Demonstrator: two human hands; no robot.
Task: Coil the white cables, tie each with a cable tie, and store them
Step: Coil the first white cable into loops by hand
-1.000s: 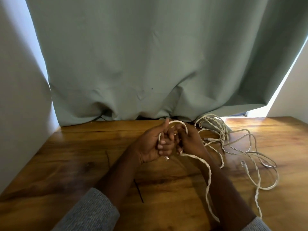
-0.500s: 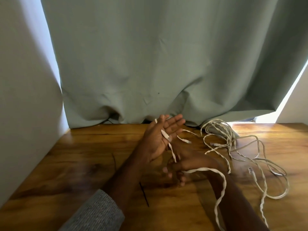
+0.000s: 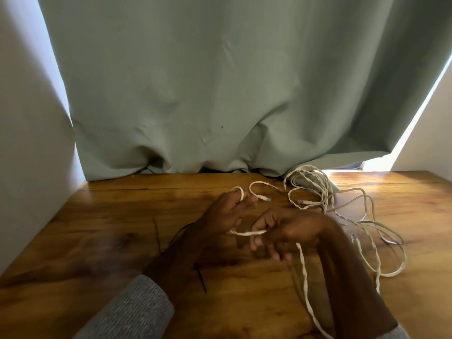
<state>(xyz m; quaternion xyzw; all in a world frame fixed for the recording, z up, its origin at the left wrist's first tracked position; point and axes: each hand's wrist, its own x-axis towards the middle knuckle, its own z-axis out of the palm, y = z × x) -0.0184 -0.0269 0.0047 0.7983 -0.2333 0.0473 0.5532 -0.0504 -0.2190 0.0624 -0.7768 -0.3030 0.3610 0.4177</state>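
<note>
1. Since half a second ago the left hand point(image 3: 226, 212) has tipped lower, and the right hand point(image 3: 281, 231) has drawn the thin white twisted cable point(image 3: 247, 232) sideways beneath it.
2. Left fingers point(image 3: 244, 204) lie loosely extended with one loop hooked over them; right fingers point(image 3: 259, 225) pinch the strand.
3. Coiling has barely begun: nothing is tied or stored.
4. The loose heap of white cables point(image 3: 325, 192) sprawls on the wooden bench point(image 3: 122, 216) to the right, likely to snag.
5. Thin black cable ties point(image 3: 201, 278) lie near the left forearm; a green curtain point(image 3: 220, 81) hangs behind.
</note>
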